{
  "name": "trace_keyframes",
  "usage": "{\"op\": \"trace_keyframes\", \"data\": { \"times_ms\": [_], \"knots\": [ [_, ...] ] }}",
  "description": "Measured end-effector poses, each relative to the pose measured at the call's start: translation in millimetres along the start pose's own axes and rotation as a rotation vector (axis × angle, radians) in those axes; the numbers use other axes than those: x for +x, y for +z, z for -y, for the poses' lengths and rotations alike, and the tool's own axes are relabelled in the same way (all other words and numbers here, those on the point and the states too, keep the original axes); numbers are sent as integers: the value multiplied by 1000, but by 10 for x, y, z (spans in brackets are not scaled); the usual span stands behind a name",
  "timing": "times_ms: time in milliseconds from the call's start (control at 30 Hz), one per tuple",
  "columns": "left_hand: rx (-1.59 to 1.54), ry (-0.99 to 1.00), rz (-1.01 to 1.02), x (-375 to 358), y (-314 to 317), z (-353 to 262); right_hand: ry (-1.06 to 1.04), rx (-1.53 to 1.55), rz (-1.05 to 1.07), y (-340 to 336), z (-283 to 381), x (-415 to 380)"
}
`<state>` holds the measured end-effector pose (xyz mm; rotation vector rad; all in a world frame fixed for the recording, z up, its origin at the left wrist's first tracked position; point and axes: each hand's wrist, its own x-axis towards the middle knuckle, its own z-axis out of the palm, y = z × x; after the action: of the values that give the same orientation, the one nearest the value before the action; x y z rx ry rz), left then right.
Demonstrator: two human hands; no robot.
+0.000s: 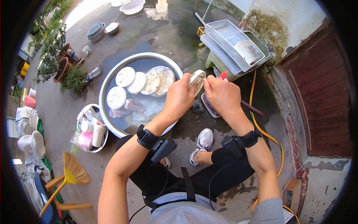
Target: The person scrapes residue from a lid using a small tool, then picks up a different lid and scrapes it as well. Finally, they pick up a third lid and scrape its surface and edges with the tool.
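My left hand point(181, 95) is closed on the left side of a round, pale lid point(197, 83), tilted up on its edge. On the lid's other side is my right hand point(223, 93), its fingers curled against the rim. Below and left of the lid stands a wide metal basin point(105, 108) of water, holding several round white lids point(116, 98) and some pinkish cloth or plastic point(133, 105). Just under my right hand, a bottle point(209, 106) with dark and red markings is partly hidden; a red cap point(223, 75) shows above that hand.
A dark scrubber point(197, 106) lies on the wet ground. Stacked plastic trays point(235, 46) stand at the upper right, near a yellow hose point(266, 135). At the left are a bowl of containers point(102, 147), a broom point(72, 172) and potted plants point(74, 80).
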<state>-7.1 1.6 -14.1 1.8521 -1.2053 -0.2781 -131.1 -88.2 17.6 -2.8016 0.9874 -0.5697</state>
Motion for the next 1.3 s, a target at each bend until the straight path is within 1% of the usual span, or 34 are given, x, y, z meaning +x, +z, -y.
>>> {"op": "trace_keyframes", "data": {
  "times_ms": [133,200,300,433,467,533,600,700,767,833,933,1000,1067,1167,1200,1267,1300],
  "knots": [
    [11,-23,26,-1,-3,12,-27,17,-20,37,-36,21],
    [9,-12,23,-15,-17,-5,19,-36,1,55,-93,42],
    [2,8,22,-20,-23,-14,27,-95,45,2,-105,33],
    [11,7,30,13,-8,35,-32,-19,37,9,-34,-5],
    [11,10,33,3,-1,27,-28,-19,36,15,-76,11],
    [5,15,54,-19,-48,-53,58,-48,43,20,-144,38],
    [11,14,54,-18,-44,-31,44,-50,39,26,-126,11],
    [10,18,42,-7,-11,6,-40,53,14,17,-23,-47],
    [11,32,34,-9,-9,-1,-12,27,7,31,-95,-24],
    [22,-2,79,-15,-38,-37,7,1,0,20,-103,-7],
    [38,7,72,-17,-24,9,12,9,57,-18,-41,-46],
    [16,13,50,-11,-6,44,-75,23,66,-21,16,-75],
    [-5,23,29,-14,0,46,-63,37,52,-11,-40,-40],
    [5,-3,68,-11,-30,24,-11,-28,71,-26,-57,-29],
    [27,10,66,-9,-22,44,-12,-29,71,-16,-31,-45],
    [47,22,69,-15,10,76,-83,13,60,16,-5,-83],
    [37,26,59,-16,9,72,-63,18,55,28,-26,-66]
  ]
}}
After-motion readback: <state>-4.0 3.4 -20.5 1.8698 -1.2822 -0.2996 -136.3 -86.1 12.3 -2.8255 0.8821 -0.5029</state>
